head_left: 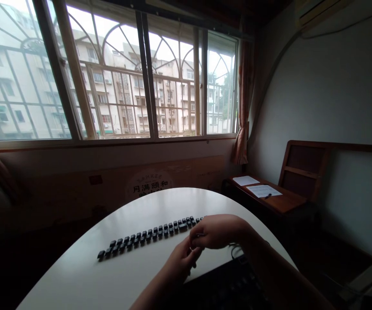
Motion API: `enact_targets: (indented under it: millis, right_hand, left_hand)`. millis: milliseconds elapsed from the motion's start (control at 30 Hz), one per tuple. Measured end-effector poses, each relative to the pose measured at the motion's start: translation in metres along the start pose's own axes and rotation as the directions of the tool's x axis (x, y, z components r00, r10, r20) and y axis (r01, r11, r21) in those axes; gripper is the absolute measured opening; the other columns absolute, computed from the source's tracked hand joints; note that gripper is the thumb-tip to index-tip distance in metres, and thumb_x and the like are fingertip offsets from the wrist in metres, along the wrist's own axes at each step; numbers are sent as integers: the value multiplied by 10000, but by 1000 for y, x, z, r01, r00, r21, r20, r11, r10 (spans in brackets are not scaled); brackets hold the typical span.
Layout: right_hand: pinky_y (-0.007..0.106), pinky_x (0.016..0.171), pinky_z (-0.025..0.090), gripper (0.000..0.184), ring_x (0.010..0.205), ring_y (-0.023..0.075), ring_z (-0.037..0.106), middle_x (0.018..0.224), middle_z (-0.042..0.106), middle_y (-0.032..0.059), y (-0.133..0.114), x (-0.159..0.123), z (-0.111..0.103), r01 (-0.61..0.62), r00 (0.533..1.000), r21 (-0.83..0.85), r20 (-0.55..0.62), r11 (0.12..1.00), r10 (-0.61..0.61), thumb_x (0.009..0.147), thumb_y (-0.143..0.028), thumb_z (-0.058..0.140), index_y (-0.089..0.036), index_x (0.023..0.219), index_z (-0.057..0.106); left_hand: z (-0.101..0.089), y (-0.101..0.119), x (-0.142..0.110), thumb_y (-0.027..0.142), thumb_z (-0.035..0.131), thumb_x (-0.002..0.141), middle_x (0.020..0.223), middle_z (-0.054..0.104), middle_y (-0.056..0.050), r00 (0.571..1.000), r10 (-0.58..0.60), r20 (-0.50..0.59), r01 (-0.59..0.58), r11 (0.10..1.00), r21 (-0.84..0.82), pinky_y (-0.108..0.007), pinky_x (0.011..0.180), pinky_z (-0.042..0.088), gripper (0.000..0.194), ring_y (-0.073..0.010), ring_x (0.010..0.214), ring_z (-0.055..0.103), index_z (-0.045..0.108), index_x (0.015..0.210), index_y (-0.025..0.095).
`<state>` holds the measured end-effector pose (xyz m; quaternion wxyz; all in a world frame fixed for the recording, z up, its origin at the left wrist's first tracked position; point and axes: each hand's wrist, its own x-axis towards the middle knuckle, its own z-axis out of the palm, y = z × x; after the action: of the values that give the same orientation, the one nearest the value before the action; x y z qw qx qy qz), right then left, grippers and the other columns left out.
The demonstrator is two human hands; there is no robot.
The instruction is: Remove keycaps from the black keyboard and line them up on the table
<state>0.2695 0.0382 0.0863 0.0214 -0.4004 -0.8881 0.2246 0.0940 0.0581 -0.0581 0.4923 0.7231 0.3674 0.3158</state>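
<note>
My left hand [179, 261] and my right hand [220, 232] meet above the table, just in front of two long rows of black keycaps [149, 236]. The right hand bends over from above, with its fingers closed in a pinch. A thin, light stick-like thing [200, 234] shows at its fingers. My left hand is closed too, its fingertips up against the right hand's; whatever sits between them is hidden. Under the wrists lies a black keyboard [224, 282], dark and partly covered by my right forearm.
A round white table [85, 258] bears everything. A cable [235, 250] curls behind the keyboard. Farther right, papers [263, 190] and a pen [268, 196] lie on a low wooden table [289, 202]. Barred windows [118, 86] fill the far wall.
</note>
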Motion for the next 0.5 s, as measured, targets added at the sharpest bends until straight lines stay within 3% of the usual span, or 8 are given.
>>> enact_targets:
  millis: [233, 500]
  right_hand:
    - [241, 723, 459, 323, 848, 173, 670, 994, 746, 2, 9, 0, -4, 30, 1000, 66, 8, 997, -30, 877, -313, 508, -268, 1112, 724]
    - [239, 732, 456, 308, 850, 169, 667, 1015, 746, 1, 10, -1, -3, 26, 999, 69, -43, 997, -23, 875, -297, 522, -256, 1095, 734]
  left_hand:
    - [-1, -3, 2, 544, 583, 808, 741, 535, 3, 999, 13, -32, -12, 1000, 14, -207, 411, 346, 439, -121, 543, 513, 541, 1062, 188]
    - [-1, 10, -2, 435, 600, 790, 768, 579, -8, 998, -23, -63, 21, 999, -27, -198, 431, 332, 356, -111, 568, 493, 566, 1026, 171]
